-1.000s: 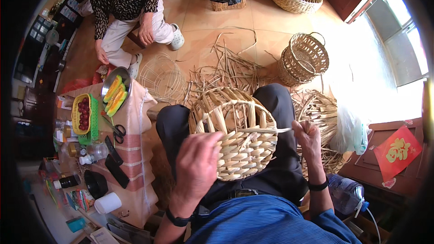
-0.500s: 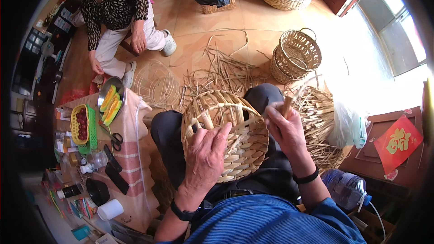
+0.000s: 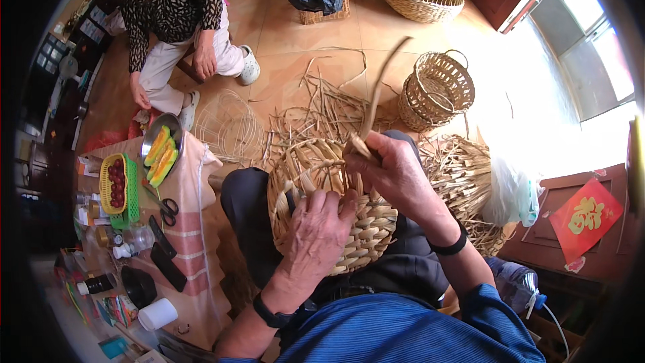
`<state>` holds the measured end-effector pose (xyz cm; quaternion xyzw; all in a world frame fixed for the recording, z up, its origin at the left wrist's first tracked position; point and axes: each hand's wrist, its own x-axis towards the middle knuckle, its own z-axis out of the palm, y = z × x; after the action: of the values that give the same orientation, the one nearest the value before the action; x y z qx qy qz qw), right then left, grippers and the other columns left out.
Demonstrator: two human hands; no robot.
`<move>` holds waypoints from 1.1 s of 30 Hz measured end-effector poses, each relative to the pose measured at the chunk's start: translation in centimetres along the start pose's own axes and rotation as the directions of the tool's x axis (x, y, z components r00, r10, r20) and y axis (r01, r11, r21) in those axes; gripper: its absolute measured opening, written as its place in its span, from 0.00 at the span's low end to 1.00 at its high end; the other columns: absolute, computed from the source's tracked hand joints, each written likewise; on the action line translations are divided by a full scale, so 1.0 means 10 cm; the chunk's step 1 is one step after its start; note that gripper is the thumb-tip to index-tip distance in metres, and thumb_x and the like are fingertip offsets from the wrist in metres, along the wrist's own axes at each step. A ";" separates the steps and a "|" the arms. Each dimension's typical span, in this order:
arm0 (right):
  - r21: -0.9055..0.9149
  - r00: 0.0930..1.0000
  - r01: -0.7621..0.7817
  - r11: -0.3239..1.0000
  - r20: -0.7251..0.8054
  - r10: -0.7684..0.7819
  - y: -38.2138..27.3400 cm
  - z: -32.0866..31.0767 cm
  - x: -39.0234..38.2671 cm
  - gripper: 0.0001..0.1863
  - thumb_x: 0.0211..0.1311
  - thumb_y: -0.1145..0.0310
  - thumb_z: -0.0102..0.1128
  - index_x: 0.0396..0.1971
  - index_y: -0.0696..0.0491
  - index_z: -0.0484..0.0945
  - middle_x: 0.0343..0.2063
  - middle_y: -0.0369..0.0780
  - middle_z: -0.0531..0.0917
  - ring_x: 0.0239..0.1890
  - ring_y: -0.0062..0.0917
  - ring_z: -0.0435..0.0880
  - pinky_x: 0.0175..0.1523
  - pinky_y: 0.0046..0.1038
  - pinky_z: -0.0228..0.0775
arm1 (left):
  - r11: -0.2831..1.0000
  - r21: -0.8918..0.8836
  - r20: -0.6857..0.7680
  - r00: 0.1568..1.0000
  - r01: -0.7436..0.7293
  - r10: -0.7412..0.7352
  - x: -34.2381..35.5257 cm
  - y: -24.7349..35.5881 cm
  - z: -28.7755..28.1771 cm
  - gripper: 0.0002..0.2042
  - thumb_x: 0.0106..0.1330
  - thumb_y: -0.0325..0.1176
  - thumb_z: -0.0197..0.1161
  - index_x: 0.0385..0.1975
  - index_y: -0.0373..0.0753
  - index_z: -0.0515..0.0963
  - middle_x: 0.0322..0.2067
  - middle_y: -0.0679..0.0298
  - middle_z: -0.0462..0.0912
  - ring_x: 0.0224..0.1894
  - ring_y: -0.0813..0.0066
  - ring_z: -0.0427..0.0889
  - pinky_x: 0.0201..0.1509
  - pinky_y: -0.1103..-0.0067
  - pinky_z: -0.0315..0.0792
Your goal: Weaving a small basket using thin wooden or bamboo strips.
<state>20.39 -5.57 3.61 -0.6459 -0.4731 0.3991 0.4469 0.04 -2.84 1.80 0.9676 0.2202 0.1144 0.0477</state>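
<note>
A half-woven basket of pale dried strips rests in my lap between my knees, its rim and loose uprights facing up. Bent over the near side of its rim, my left hand grips the weave; its fingertips are partly hidden. My right hand is closed on a brown dried plant strip above the basket's right rim. The strip's free end curves up and away from me. Part of it is bunched at my fingers.
Loose strips litter the floor ahead, and a strip bundle lies right of my knee. Beyond stand finished baskets. At left, a cloth-covered table bears scissors, fruit and bottles. Another person sits at far left.
My right hand has moved left and inward over the basket, the strip now swinging upright. My left fingers have curled further over the rim. The seated person's head has lifted.
</note>
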 end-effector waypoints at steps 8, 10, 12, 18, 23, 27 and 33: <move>-0.429 0.917 0.351 0.833 -0.023 -0.398 0.12 0.05 -0.17 0.08 0.63 0.75 0.70 0.36 0.56 0.77 0.32 0.48 0.80 0.35 0.52 0.84 0.38 0.45 0.76 | 0.988 -0.099 0.050 0.992 0.122 -0.117 0.07 0.04 0.02 0.14 0.67 0.28 0.62 0.51 0.36 0.86 0.38 0.55 0.79 0.47 0.55 0.79 0.50 0.61 0.75; -0.553 0.937 0.310 0.773 0.043 -0.346 0.16 0.09 -0.25 0.07 0.62 0.75 0.70 0.38 0.54 0.80 0.32 0.45 0.82 0.34 0.48 0.87 0.37 0.44 0.80 | 0.981 -0.096 0.055 0.984 0.171 -0.167 0.08 0.08 0.00 0.13 0.66 0.28 0.62 0.48 0.36 0.87 0.39 0.55 0.79 0.47 0.54 0.79 0.51 0.60 0.75; -0.646 0.952 0.286 0.707 0.109 -0.286 0.17 0.11 -0.34 0.07 0.64 0.74 0.67 0.41 0.52 0.81 0.33 0.43 0.84 0.32 0.44 0.89 0.34 0.43 0.81 | 0.978 -0.086 0.009 0.982 0.189 -0.189 0.11 0.13 0.10 0.12 0.66 0.28 0.62 0.46 0.38 0.87 0.40 0.55 0.81 0.47 0.53 0.79 0.54 0.58 0.74; -0.678 0.962 0.216 0.703 0.026 -0.271 0.31 0.29 -0.39 0.12 0.69 0.71 0.63 0.49 0.50 0.74 0.35 0.45 0.83 0.32 0.46 0.89 0.31 0.46 0.77 | 0.962 -0.134 -0.001 0.971 0.238 -0.241 0.06 0.16 0.08 0.11 0.65 0.26 0.62 0.44 0.38 0.87 0.41 0.55 0.83 0.49 0.51 0.80 0.55 0.58 0.73; -0.569 0.944 0.192 0.800 -0.117 -0.310 0.44 0.44 -0.41 0.09 0.70 0.73 0.60 0.44 0.53 0.69 0.34 0.46 0.84 0.34 0.48 0.88 0.32 0.46 0.76 | 0.945 -0.174 0.041 0.961 0.276 -0.273 0.08 0.16 0.04 0.11 0.64 0.23 0.62 0.42 0.39 0.88 0.41 0.53 0.83 0.48 0.50 0.80 0.57 0.58 0.73; -0.441 0.928 0.179 0.879 -0.220 -0.300 0.48 0.51 -0.35 0.10 0.65 0.75 0.65 0.40 0.54 0.72 0.30 0.48 0.84 0.33 0.50 0.87 0.34 0.46 0.77 | 0.961 -0.140 0.003 0.970 0.241 -0.243 0.07 0.13 0.05 0.10 0.63 0.24 0.62 0.42 0.38 0.87 0.40 0.54 0.79 0.48 0.51 0.78 0.55 0.56 0.72; -0.351 0.929 0.217 0.911 -0.213 -0.303 0.54 0.46 -0.31 0.12 0.57 0.76 0.72 0.38 0.55 0.77 0.30 0.50 0.85 0.34 0.50 0.87 0.36 0.46 0.78 | 0.941 -0.225 0.008 0.966 0.252 -0.257 0.04 0.08 0.06 0.11 0.62 0.22 0.61 0.42 0.37 0.86 0.40 0.52 0.79 0.49 0.49 0.79 0.56 0.55 0.72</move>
<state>16.76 -8.44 -2.59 -0.6876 -0.5506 0.1638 0.4441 0.85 -3.44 1.37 0.9181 0.3295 0.1415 0.1685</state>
